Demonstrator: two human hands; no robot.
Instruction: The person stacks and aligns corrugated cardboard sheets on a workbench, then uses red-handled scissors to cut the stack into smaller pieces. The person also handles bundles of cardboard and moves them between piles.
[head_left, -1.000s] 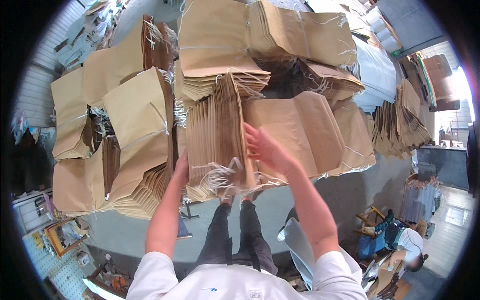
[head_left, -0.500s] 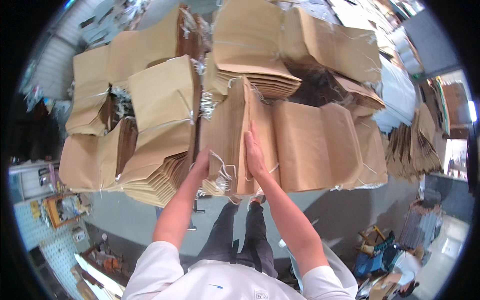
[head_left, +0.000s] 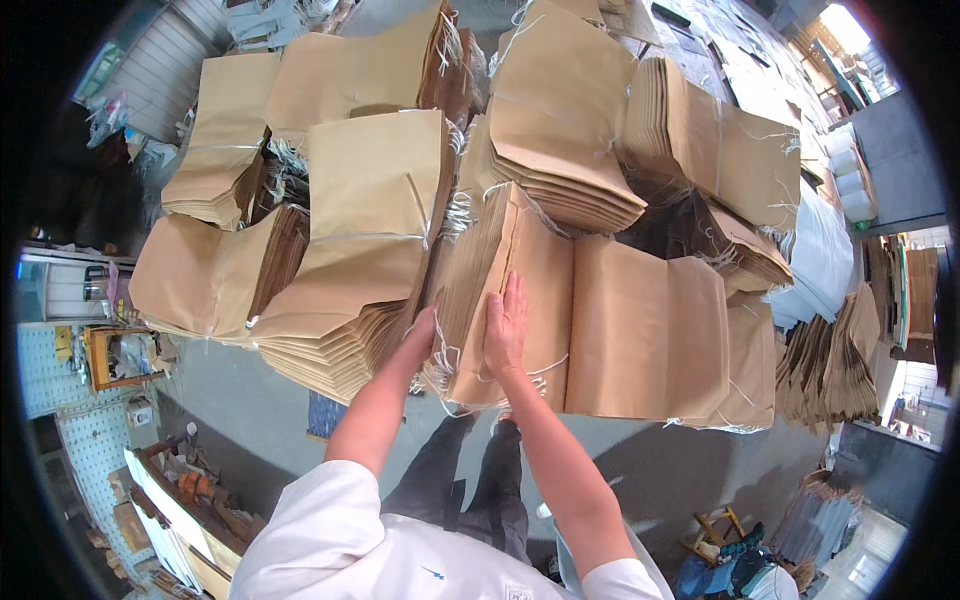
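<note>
A bundle of brown paper sacks (head_left: 540,300) stands on edge in the middle of the front row, its layered side toward the left. My right hand (head_left: 507,330) lies flat on its broad face, fingers stretched upward. On the other side, my left hand (head_left: 424,336) reaches into the gap between this bundle and the neighbouring sack stack (head_left: 365,200); its fingers are mostly hidden. White string (head_left: 443,355) hangs loose by the left hand, at the bundle's lower corner. To the right, another folded bundle of sacks (head_left: 645,330) touches it.
More tied sack bundles (head_left: 560,100) fill the rows behind, and one bundle (head_left: 215,270) lies at the front left. White sheets (head_left: 815,260) and hanging brown sacks (head_left: 835,360) are on the right. A blue-seated person's area with a yellow wooden frame (head_left: 715,530) sits lower right.
The view has shifted, so the sacks appear lower and turned. My right hand now rests flatter on the bundle's face; my left hand stays at its left side.
</note>
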